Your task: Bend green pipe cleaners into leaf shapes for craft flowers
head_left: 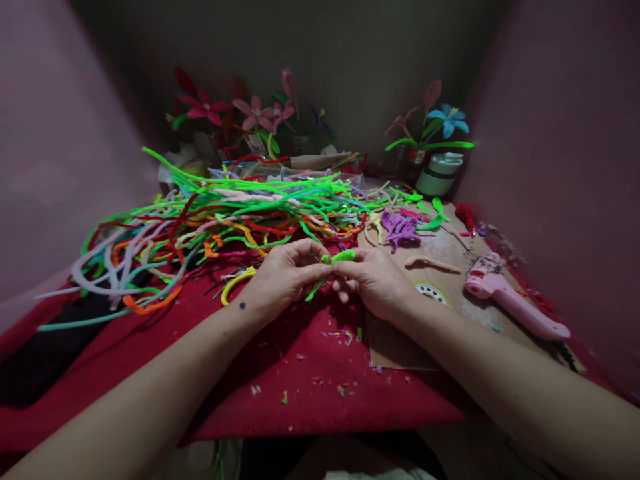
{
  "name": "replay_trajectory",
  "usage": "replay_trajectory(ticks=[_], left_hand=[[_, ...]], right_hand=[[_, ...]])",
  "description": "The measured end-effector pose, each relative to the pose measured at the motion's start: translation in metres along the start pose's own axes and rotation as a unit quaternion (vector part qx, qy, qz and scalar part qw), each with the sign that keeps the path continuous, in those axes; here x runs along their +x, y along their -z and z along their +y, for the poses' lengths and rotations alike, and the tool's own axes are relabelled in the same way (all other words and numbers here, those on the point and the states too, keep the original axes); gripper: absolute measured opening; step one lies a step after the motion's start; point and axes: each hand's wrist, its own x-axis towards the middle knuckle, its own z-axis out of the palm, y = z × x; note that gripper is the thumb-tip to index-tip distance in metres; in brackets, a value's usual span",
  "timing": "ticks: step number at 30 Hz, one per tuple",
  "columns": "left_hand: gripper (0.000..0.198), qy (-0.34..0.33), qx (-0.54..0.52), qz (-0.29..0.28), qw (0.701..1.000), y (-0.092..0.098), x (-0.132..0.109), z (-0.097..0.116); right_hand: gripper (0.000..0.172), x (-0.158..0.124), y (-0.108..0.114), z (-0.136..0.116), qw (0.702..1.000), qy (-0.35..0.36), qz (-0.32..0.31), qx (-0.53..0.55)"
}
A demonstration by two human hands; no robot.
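Between my two hands is a short piece of bright green pipe cleaner, part of it bent into a leaf-like loop. My left hand pinches one end between thumb and forefinger, and a green tail hangs below the fingers. My right hand grips the looped part, its thumb almost touching the left thumb. Both hands are above the red cloth, beside the left edge of the brown board. Some of the green piece is hidden by the fingers.
A big heap of coloured pipe cleaners lies behind my left hand. On the board are a purple flower, a white perforated disc and a pink glue gun. Finished flowers and a pale jar stand at the back.
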Motion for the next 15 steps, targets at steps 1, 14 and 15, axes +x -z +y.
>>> replay_trajectory(ticks=[1, 14, 15], left_hand=[[0.014, -0.009, 0.013, 0.008, 1.0, -0.001, 0.0, -0.001], [0.009, -0.086, 0.003, 0.016, 0.996, 0.007, 0.0, -0.007], [0.011, -0.042, -0.059, -0.009, 0.997, 0.009, 0.001, -0.008]], right_hand=[[0.005, 0.0, -0.001, -0.001, 1.0, 0.004, -0.003, 0.008], [0.009, -0.001, 0.0, -0.003, 0.998, 0.055, -0.025, 0.029], [0.01, -0.001, 0.0, -0.003, 0.997, 0.069, -0.024, 0.018]])
